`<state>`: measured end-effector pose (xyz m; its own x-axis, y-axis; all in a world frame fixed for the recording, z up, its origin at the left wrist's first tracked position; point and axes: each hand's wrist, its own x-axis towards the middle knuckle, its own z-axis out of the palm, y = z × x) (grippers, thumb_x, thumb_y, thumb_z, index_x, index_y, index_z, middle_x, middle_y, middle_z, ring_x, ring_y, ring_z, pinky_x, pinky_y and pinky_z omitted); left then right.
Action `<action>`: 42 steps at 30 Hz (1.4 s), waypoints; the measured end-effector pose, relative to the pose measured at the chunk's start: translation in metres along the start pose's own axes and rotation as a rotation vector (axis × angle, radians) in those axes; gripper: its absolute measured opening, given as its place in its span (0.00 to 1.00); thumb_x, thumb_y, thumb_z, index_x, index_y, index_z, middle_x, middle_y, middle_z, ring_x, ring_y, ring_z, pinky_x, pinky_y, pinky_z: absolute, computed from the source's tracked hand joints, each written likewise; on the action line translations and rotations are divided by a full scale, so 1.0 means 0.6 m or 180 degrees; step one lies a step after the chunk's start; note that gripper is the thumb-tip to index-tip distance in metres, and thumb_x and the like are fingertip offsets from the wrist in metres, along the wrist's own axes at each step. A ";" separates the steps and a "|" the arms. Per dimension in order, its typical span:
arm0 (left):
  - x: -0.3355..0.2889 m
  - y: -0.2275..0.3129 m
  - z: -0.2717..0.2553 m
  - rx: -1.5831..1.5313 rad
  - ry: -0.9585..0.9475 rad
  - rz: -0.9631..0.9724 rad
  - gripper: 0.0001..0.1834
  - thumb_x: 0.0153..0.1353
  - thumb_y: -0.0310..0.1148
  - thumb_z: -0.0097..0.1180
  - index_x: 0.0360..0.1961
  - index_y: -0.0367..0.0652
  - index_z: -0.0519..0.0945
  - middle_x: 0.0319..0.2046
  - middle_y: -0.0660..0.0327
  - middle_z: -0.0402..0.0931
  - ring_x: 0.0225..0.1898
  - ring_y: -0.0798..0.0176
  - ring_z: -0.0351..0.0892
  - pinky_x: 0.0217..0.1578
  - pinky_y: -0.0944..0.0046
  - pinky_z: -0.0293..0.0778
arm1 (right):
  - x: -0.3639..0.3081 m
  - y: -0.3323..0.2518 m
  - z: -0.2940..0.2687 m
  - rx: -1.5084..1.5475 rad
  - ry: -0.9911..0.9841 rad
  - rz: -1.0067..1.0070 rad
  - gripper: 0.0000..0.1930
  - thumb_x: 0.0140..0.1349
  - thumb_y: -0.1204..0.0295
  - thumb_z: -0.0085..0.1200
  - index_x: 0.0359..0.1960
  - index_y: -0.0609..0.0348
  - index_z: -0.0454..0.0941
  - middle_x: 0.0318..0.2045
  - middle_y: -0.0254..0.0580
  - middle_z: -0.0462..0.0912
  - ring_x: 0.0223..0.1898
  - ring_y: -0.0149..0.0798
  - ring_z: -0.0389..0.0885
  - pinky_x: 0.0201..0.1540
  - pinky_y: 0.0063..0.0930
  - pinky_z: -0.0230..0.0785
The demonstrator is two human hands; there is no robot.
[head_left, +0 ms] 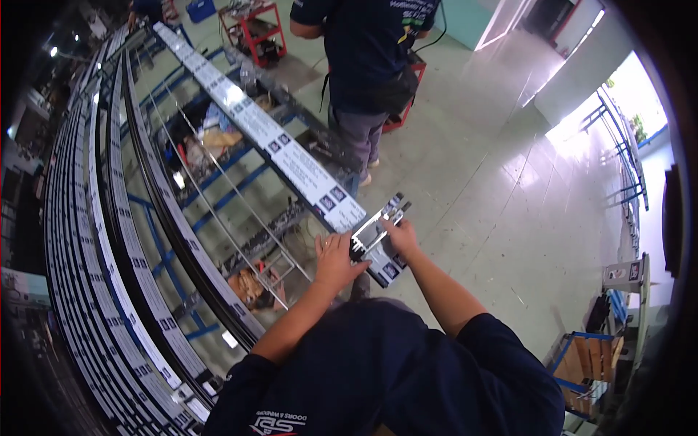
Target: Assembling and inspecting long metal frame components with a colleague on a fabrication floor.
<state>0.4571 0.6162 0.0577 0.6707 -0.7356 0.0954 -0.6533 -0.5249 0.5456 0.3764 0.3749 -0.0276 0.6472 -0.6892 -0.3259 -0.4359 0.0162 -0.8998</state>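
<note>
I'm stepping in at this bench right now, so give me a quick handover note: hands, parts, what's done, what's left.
Left hand: pressed flat against the near end of the long white-filmed aluminium profile lying on the blue steel rack.
Right hand: fingers grip a small silver metal end fitting at that same end.
Done: fitting is at the profile end.
Left: whether it is fully seated cannot be told; check.

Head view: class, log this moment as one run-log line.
left hand: on profile end | right hand: holds metal fitting | long aluminium profile: on rack
</note>
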 end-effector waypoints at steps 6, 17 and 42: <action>0.002 0.001 -0.015 0.0196 -0.0115 -0.0008 0.47 0.59 0.61 0.80 0.71 0.42 0.80 0.58 0.50 0.87 0.68 0.44 0.81 0.84 0.21 0.46 | -0.009 -0.007 0.012 0.0576 -0.0216 -0.0055 0.25 0.69 0.53 0.74 0.53 0.64 0.92 0.43 0.43 0.97 0.44 0.36 0.93 0.53 0.37 0.84; 0.008 -0.004 -0.008 0.0303 -0.0053 0.0199 0.40 0.60 0.58 0.79 0.65 0.42 0.84 0.55 0.54 0.88 0.67 0.46 0.82 0.84 0.22 0.47 | -0.017 -0.015 0.005 0.0296 -0.0140 -0.0010 0.24 0.70 0.55 0.76 0.54 0.64 0.92 0.45 0.41 0.96 0.43 0.36 0.91 0.52 0.38 0.82; 0.007 -0.024 0.023 0.0203 0.0283 0.0263 0.36 0.53 0.52 0.85 0.58 0.43 0.87 0.54 0.57 0.85 0.66 0.45 0.79 0.81 0.26 0.54 | -0.010 -0.012 0.000 0.0267 -0.0167 0.0133 0.27 0.69 0.49 0.73 0.52 0.64 0.93 0.40 0.49 0.97 0.42 0.43 0.94 0.51 0.42 0.84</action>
<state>0.4647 0.6147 0.0387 0.6403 -0.7380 0.2129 -0.7267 -0.4923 0.4790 0.3757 0.3791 -0.0191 0.6622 -0.6479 -0.3765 -0.4108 0.1063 -0.9055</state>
